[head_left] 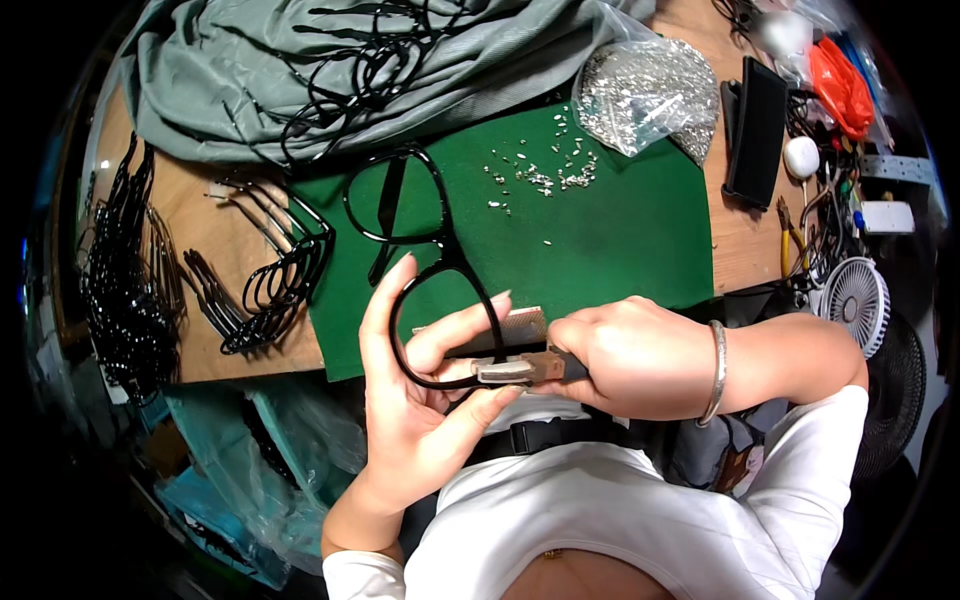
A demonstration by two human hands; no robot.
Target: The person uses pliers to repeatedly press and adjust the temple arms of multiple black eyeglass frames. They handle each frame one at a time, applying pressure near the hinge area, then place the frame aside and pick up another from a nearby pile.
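My left hand (405, 445) holds a black eyeglass frame (457, 258) by its nearer rim, with thumb and fingers around the lens opening. One temple arm (392, 195) shows folded behind the farther rim. In my right hand (645, 362) is a pair of pliers (520, 370), its handles mostly hidden in the closed fingers. The pliers' metal jaws lie at the near outer corner of the frame, beside my left thumb; what they grip there is hidden. Small silver metal parts (545, 183) are scattered on the green mat (630, 245) beyond my hands.
A plastic bag of silver parts (650, 90) sits at the mat's back right. More black frames lie on a grey cloth (220, 100) and in piles (130, 280) at the left. A black phone-like case (757, 130), yellow-handled pliers (786, 240) and a small white fan (855, 305) are at the right.
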